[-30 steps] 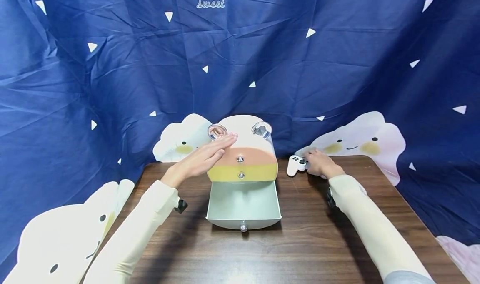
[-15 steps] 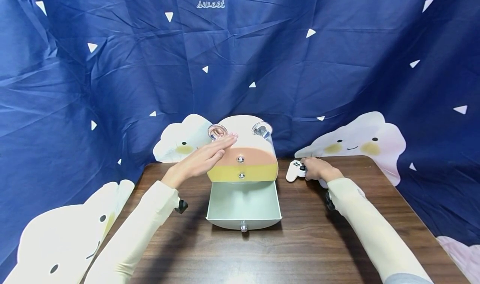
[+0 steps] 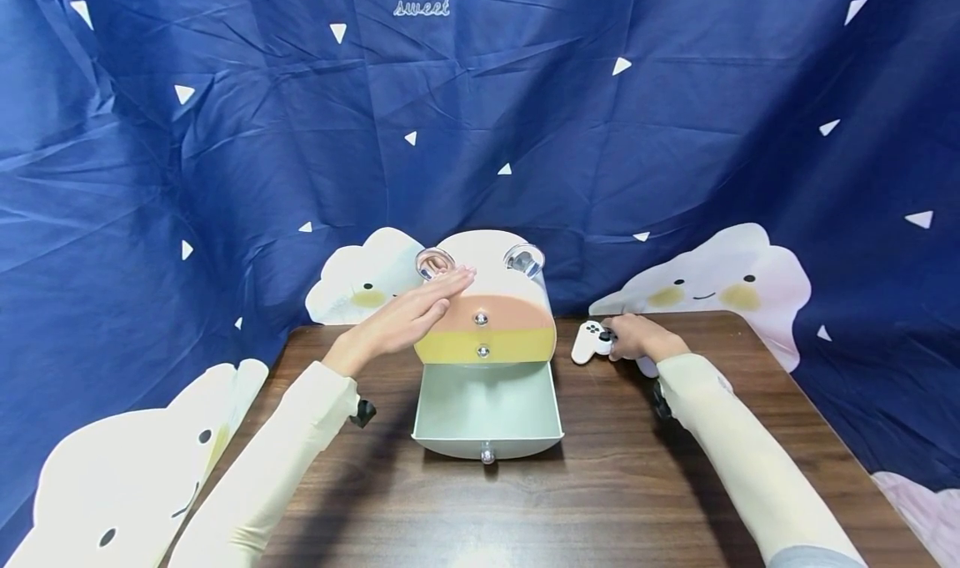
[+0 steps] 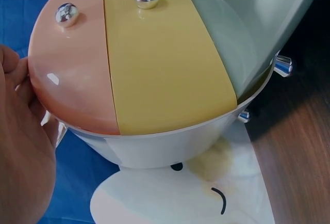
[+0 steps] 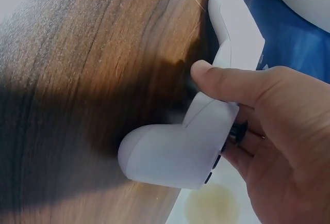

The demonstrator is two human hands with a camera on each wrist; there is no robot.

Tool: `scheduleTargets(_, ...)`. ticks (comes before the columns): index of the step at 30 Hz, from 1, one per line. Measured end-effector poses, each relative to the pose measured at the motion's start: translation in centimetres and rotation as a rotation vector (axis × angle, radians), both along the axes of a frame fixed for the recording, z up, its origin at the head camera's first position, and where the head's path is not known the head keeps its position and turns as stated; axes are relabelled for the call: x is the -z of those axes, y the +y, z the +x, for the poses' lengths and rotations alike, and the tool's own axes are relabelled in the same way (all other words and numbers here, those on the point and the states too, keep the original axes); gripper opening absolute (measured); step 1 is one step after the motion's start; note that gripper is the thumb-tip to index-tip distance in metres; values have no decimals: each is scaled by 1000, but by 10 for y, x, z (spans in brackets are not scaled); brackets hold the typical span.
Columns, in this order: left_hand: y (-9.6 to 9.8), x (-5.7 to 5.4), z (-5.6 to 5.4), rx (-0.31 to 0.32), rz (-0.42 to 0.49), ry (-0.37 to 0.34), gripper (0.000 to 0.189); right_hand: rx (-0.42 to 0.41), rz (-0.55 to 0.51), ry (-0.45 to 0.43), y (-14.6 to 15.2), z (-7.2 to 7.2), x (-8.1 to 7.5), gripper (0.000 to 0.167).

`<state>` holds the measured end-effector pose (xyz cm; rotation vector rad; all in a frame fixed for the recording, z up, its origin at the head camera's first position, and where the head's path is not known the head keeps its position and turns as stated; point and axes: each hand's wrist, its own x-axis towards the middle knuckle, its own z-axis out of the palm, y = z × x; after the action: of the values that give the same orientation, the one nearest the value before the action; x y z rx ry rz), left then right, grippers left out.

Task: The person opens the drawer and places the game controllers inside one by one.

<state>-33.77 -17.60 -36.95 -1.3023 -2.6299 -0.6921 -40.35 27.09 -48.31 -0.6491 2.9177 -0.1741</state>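
Observation:
A white game controller (image 3: 587,347) is at the table's back right, and my right hand (image 3: 637,338) grips it by its middle. In the right wrist view, the thumb lies across the controller (image 5: 170,154) and the fingers go round its other side, where they are partly hidden. A small drawer cabinet (image 3: 517,312) with orange and yellow fronts stands at the back middle. Its pale green bottom drawer (image 3: 450,447) is pulled out, with nothing inside. My left hand (image 3: 405,311) rests at the cabinet's upper left with straight fingers; in the left wrist view, they lie behind its edge.
Two shiny round fittings, one of them a silver ring (image 3: 523,259), stick up from the cabinet top. Round knobs, such as the yellow drawer's knob (image 3: 483,351), project forward. A blue cloth (image 3: 480,92) hangs behind the brown wooden table (image 3: 600,485).
My right hand and the controller have shifted slightly toward me and to the left, mostly in the first half second. My left hand and the drawer have stayed where they were.

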Motion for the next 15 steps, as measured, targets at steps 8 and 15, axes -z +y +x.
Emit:
scheduleTargets(8,0,0,-1,2,1,8,51,15,-22,-24,3,3,-7,51)
scheduleTargets(15,0,0,-2,-7,-3,5,51,-15,-29,-3,4,3,-8,54)
